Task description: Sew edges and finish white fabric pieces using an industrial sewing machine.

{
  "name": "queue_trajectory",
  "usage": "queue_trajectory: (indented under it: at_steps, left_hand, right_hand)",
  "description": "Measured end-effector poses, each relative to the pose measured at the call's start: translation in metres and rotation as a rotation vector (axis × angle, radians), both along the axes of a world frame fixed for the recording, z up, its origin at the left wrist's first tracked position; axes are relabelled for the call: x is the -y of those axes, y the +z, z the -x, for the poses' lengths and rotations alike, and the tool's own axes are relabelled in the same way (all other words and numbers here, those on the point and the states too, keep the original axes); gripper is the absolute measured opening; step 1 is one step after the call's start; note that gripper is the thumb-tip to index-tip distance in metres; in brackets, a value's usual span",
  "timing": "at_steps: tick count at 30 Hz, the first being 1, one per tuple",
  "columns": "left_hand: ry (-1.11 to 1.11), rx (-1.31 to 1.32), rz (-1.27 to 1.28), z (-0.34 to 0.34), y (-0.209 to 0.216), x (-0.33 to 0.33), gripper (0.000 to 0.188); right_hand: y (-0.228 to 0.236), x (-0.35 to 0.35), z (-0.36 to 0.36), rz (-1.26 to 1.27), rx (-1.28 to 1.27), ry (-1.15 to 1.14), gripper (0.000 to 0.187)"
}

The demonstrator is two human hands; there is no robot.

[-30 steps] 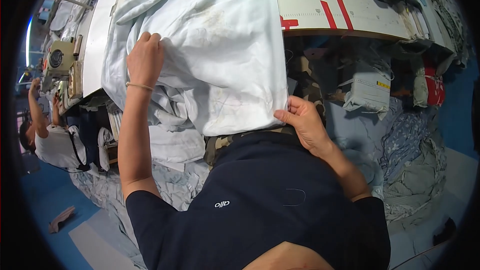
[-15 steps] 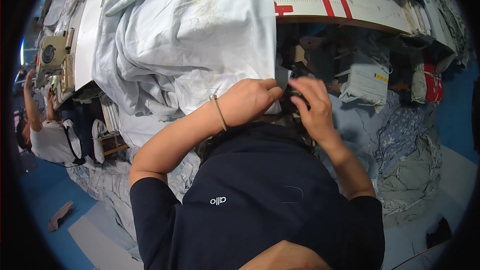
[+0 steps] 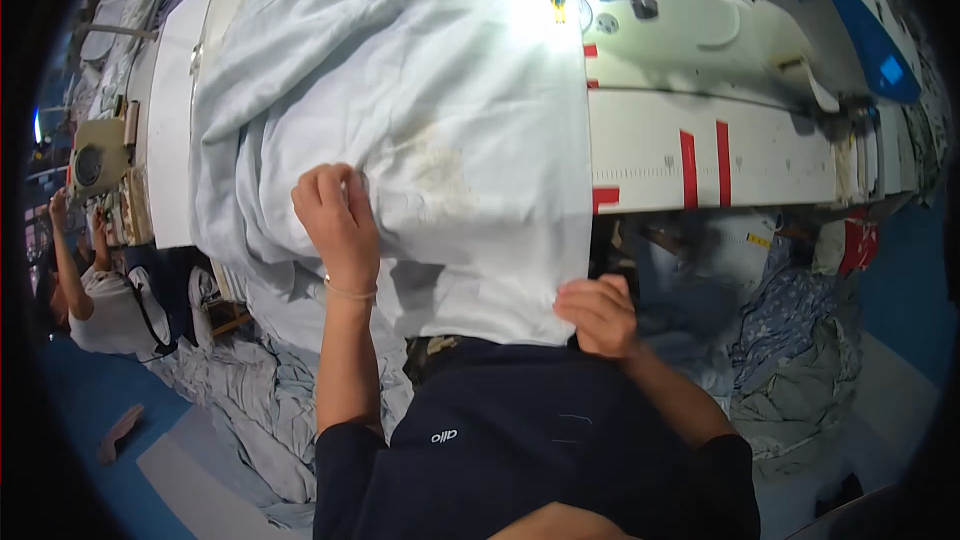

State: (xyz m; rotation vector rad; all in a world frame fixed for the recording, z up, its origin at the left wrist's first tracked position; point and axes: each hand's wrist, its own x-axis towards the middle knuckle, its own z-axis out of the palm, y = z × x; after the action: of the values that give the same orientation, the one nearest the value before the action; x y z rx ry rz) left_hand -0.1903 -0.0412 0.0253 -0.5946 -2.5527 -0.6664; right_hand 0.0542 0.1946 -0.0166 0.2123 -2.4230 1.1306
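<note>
A large pale white cloth [image 3: 480,100] with a faint embroidered or stained patch is spread over the white sewing table [image 3: 640,155] and hangs toward my lap. My left hand [image 3: 342,225] is on the left part of the cloth, its fingers bent and closed on a fold. At the cloth's near right corner, my right hand [image 3: 598,316] pinches the edge. Beyond both hands, the blue and white sewing machine [image 3: 840,15] reaches over the cloth's far right edge, its lamp lighting the needle area. The fingertips of both hands are partly hidden.
Red tape strips [image 3: 687,168] mark the table on the right. Heaped grey and patterned fabric [image 3: 790,315] lies beneath at the right; more crumpled fabric [image 3: 235,405] is at the lower left. Another person [image 3: 120,312] works at the far left.
My hands have parted: the left moved left onto the cloth, the right came nearer me and closed on the cloth's corner. The view has shifted, bringing the sewing machine into sight.
</note>
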Motion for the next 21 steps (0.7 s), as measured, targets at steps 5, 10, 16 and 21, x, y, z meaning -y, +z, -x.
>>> queue_trajectory:
  at_steps: [5,10,16,21]
  left_hand:
    - [-0.105,0.146,0.078,0.039,0.001,-0.015,0.011]
    - [-0.204,0.174,0.094,0.088,0.012,-0.039,0.010]
    - [-0.267,0.088,0.104,0.140,0.004,-0.060,0.011]
    - [-0.300,0.008,0.101,0.176,-0.003,-0.073,0.010]
  right_hand:
    - [0.015,-0.016,0.028,-0.093,0.029,0.026,0.013]
    - [0.032,-0.031,0.056,-0.074,0.010,0.057,0.010]
    - [0.049,-0.052,0.092,-0.097,0.062,0.131,0.018]
    - [0.057,-0.065,0.124,-0.164,0.052,0.122,0.014]
